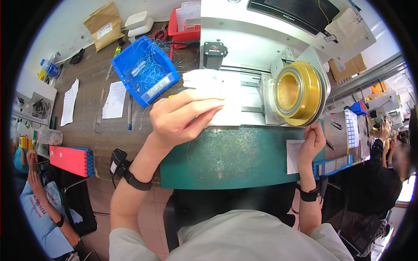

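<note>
Indoors: brown worktop, green mat; left hand pinching white sheet, right hand curled shut under gold spool.

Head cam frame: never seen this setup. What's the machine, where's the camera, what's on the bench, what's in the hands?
The camera sits on the worker's head and looks down through a fisheye lens, so straight edges bend; both forearms enter from below. The left hand pinches a white folded wad, paper or cloth, I cannot tell which. The right hand rests just below a gold metal ring mounted on a grey-white bench machine, probably a winder, though that is a guess. In front lies a green mat strewn with thin wire offcuts. Further left are a blue parts bin with wire scraps, paper slips and a red tray. Other people work at both sides.
</note>
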